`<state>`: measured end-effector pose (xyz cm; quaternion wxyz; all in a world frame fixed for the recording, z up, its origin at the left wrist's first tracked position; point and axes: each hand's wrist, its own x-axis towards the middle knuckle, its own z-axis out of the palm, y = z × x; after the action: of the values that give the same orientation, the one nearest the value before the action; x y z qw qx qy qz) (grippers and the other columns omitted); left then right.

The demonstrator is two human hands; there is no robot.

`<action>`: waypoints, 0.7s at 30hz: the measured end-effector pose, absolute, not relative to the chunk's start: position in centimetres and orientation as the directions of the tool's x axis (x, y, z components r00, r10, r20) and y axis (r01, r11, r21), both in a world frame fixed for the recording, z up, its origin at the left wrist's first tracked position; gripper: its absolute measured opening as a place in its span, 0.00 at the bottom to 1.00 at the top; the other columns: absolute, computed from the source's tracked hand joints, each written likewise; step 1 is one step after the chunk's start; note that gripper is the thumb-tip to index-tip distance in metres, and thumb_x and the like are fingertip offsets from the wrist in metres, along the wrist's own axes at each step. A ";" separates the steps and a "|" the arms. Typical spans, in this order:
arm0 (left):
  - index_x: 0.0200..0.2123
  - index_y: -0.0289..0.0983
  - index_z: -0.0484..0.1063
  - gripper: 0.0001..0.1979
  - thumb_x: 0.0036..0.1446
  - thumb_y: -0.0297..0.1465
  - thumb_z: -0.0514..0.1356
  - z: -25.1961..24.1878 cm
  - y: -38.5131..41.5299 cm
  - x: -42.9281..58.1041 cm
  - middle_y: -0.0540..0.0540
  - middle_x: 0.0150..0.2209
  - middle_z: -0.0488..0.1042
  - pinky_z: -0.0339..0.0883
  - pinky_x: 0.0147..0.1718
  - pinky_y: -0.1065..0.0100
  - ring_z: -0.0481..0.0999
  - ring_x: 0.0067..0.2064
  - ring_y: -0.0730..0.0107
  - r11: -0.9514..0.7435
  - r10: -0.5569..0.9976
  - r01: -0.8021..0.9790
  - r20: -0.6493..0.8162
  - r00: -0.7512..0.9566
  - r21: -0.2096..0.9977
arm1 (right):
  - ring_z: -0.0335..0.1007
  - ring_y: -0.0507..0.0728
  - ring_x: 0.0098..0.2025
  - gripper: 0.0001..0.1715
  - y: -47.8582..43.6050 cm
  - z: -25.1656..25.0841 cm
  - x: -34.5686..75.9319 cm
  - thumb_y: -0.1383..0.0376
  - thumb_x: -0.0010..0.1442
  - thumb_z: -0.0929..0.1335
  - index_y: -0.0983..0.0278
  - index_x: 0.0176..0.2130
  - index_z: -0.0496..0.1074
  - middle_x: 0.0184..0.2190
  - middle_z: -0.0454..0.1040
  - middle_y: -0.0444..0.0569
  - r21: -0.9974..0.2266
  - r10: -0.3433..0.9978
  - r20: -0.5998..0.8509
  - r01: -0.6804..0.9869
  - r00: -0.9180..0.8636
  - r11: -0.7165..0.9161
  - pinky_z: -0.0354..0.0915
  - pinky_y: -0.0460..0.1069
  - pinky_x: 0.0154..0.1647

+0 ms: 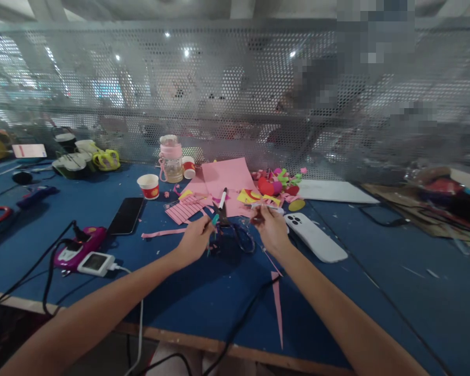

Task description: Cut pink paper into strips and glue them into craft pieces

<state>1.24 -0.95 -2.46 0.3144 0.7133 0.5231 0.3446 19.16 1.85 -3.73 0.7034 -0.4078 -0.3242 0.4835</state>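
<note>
My left hand [196, 237] is closed in a pinch on a thin teal stick-like piece [212, 224] over the blue table [203, 292]. A little to the right, my right hand [270, 224] is closed on a small item that I cannot make out. Black-handled scissors [235, 232] lie on the table between the two hands. Just beyond them lie a marker pen [222, 200], pink paper sheets [227, 180] and a cut pink strip piece [184, 210]. A long pink paper sliver [277, 303] lies near my right forearm.
A white phone [317, 239] lies right of my right hand, a black phone [126, 215] to the left. Paper cup [149, 186], pink-lidded jar [171, 159], colourful paper scraps [282, 183], a purple device with charger [82, 250] and cables sit around. Perforated metal screen [235, 94] behind.
</note>
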 end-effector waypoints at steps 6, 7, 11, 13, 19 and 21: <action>0.21 0.35 0.64 0.16 0.57 0.33 0.46 -1.0 2.1 -2.1 0.46 0.22 0.70 0.56 0.26 0.69 0.69 0.26 0.68 -0.277 0.929 0.879 0.341 0.142 0.389 | 0.51 0.48 0.11 0.20 0.9 -3.7 19.3 0.51 0.53 0.60 0.61 0.19 0.59 0.08 0.54 0.36 -0.927 0.950 0.306 0.248 0.070 0.280 0.51 0.45 0.14; 0.22 0.35 0.66 0.17 0.57 0.34 0.46 -0.9 2.6 -2.7 0.45 0.23 0.71 0.57 0.27 0.68 0.70 0.28 0.66 -0.213 0.931 0.913 0.355 0.082 0.347 | 0.52 0.49 0.11 0.20 0.5 -3.6 18.9 0.52 0.55 0.59 0.62 0.20 0.60 0.08 0.54 0.36 -0.888 0.952 0.305 0.358 -0.009 0.288 0.51 0.45 0.15; 0.33 0.34 0.71 0.12 0.57 0.32 0.48 -0.9 3.8 -4.2 0.42 0.31 0.75 0.61 0.33 0.66 0.73 0.35 0.62 -0.087 0.906 0.960 0.422 -0.035 0.265 | 0.59 0.51 0.16 0.18 -1.0 -3.5 17.4 0.60 0.59 0.56 0.62 0.22 0.62 0.10 0.58 0.39 -0.688 0.931 0.253 0.628 -0.263 0.364 0.54 0.45 0.22; 0.42 0.34 0.69 0.12 0.55 0.28 0.51 -1.3 4.1 -4.4 0.41 0.38 0.75 0.61 0.39 0.66 0.72 0.41 0.63 -0.142 0.879 0.954 0.476 -0.001 0.265 | 0.63 0.52 0.19 0.17 -1.2 -3.5 17.1 0.62 0.60 0.55 0.62 0.23 0.62 0.13 0.63 0.42 -0.628 0.926 0.200 0.684 -0.321 0.372 0.55 0.45 0.25; 0.56 0.31 0.54 0.25 0.54 0.31 0.51 -3.1 3.9 -3.3 0.39 0.57 0.59 0.50 0.54 0.63 0.55 0.58 0.64 -0.423 0.810 0.890 0.511 0.287 0.171 | 0.67 0.52 0.28 0.16 -0.7 -3.3 17.5 0.65 0.61 0.55 0.64 0.27 0.65 0.23 0.69 0.46 -0.451 0.938 0.127 0.824 -0.321 0.343 0.57 0.44 0.30; 0.57 0.34 0.50 0.25 0.56 0.33 0.48 -3.6 3.4 -2.8 0.40 0.59 0.55 0.48 0.55 0.60 0.51 0.60 0.66 -0.508 0.810 0.853 0.403 0.426 0.122 | 0.67 0.53 0.33 0.15 -0.6 -3.2 17.7 0.66 0.61 0.55 0.64 0.29 0.66 0.28 0.70 0.47 -0.372 0.935 0.187 0.859 -0.302 0.352 0.57 0.44 0.32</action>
<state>-2.82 3.38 -3.58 -0.0504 0.8428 0.4933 0.2095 17.72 -0.62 -3.24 0.1877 -0.5600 -0.8006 0.1010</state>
